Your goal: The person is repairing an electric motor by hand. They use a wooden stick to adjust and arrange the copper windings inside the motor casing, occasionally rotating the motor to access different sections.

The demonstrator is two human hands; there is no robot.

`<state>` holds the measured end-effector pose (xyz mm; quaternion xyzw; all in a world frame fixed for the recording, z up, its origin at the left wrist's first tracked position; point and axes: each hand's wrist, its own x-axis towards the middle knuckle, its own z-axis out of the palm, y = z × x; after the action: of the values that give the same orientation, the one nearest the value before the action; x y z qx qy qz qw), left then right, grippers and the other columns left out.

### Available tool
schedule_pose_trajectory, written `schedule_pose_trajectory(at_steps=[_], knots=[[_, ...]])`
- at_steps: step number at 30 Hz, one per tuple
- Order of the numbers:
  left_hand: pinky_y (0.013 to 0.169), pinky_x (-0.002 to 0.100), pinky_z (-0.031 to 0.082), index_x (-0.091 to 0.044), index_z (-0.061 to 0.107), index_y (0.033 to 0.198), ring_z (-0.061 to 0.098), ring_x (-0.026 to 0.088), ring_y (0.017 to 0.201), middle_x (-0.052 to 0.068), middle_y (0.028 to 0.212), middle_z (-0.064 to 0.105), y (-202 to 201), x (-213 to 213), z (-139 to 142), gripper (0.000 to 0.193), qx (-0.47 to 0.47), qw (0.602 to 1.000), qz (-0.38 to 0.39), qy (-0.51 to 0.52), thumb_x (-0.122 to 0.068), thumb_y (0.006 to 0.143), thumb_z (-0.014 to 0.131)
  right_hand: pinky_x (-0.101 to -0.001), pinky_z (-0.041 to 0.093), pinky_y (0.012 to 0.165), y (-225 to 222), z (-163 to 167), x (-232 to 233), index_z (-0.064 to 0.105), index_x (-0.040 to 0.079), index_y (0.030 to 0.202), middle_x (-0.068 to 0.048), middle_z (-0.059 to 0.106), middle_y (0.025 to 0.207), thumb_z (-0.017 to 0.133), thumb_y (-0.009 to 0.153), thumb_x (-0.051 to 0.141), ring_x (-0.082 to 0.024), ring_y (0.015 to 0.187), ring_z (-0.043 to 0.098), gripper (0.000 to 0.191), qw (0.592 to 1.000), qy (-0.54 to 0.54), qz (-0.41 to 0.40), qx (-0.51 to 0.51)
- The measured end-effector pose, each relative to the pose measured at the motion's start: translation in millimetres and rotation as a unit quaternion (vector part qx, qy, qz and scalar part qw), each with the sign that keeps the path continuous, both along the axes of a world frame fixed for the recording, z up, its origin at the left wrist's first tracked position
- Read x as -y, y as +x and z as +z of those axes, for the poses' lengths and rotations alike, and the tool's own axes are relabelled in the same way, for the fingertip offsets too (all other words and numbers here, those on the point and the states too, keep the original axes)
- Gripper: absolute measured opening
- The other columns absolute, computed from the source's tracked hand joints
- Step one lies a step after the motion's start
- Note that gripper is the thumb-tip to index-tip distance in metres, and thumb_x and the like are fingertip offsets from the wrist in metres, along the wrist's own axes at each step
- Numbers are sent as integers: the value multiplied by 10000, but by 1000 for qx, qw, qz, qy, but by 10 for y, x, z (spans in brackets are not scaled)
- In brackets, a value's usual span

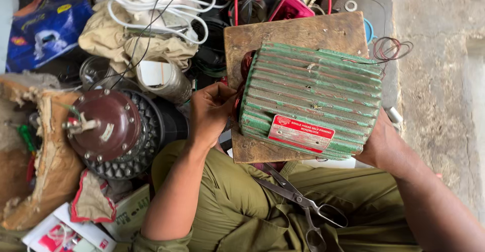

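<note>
A green ribbed motor housing [310, 100] with a red label lies on its side on a wooden board [298, 32]. My left hand [209, 111] is at the housing's left end, fingers pinched at the copper winding [246, 65] there. My right hand [380, 142] grips the housing's right end from below. Thin copper wire [390, 48] loops out past the top right corner of the housing. A pair of scissors [298, 201] rests on my lap, on olive green cloth.
A maroon round motor [103, 126] sits on a black finned part at left. White cable [156, 2], rags, a glass jar [164, 79], a blue bag [43, 24] and a torn cushion [48, 166] crowd the left. Concrete floor [439, 80] lies at right.
</note>
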<state>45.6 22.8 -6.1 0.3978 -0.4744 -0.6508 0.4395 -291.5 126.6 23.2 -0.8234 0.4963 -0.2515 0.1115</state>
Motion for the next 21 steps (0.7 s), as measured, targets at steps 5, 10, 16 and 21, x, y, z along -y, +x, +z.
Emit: schedule_pose_trajectory(at_steps=[5,10,16,21], knots=[[670,214,458,-10,668,879,576,42,754,16,817,677,78,-112,-23,168,75,989,-57,-112,-76,957,802,-452,525,929,10,-69,-166,626,12,1224,-212,697,1198,821,688,159,-412,1087,649,588,979,150,-38,132],[600,201,454,-15,680,870,593,29,690,7,775,690,8,53,79,135,60,996,-62,-18,-76,883,800,-427,546,902,-191,92,-52,687,85,1159,-178,727,1150,862,648,174,-389,1038,669,547,987,152,-41,35],[630,197,459,-19,678,886,603,25,710,4,804,714,-18,19,-13,127,9,999,-4,-31,-96,942,762,-489,451,1042,-42,125,24,622,43,1275,-229,614,1332,847,630,202,-452,1225,566,702,996,76,-17,52],[631,214,436,-24,657,848,556,30,699,-18,772,657,166,-76,-103,174,39,997,-14,-68,-65,948,793,-464,493,993,127,-57,-88,634,51,1255,-215,660,1272,852,628,188,-423,1153,626,678,987,137,-41,73]])
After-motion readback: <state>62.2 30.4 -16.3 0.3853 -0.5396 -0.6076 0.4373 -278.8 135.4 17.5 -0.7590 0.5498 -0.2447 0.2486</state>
